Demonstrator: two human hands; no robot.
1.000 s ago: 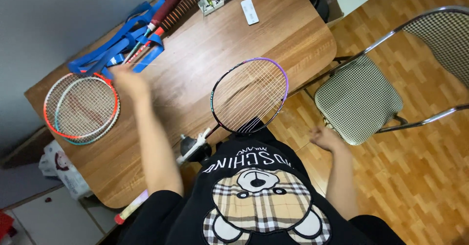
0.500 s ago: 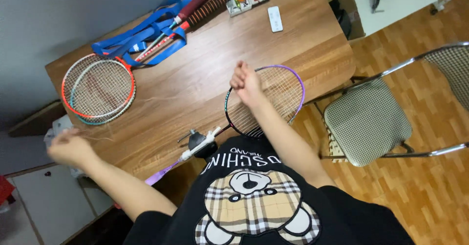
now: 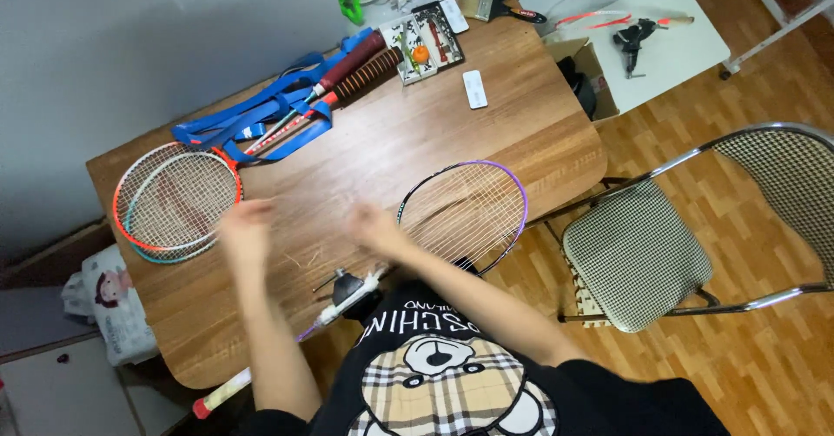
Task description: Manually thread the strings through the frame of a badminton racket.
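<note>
My left hand (image 3: 245, 227) is blurred above the wooden table (image 3: 365, 167), a little right of the orange-framed racket heads (image 3: 174, 200). It holds nothing that I can see. My right hand (image 3: 373, 227) is also blurred, just left of the purple-rimmed racket head (image 3: 465, 214), which lies flat near the table's front edge. Whether it touches the rim is unclear. That racket's shaft runs down-left past a small black clamp (image 3: 346, 288) to a yellow grip with a red cap (image 3: 217, 395).
A blue strap and racket handles (image 3: 287, 110) lie at the back of the table, with a printed card (image 3: 426, 49) and a small white rectangle (image 3: 475, 89). A metal chair with a checked seat (image 3: 638, 254) stands to the right. A white side table (image 3: 643, 36) holds tools.
My left hand has swung in from beyond the table's left edge to above the tabletop. My right hand has moved left off the purple racket head. The view has shifted.
</note>
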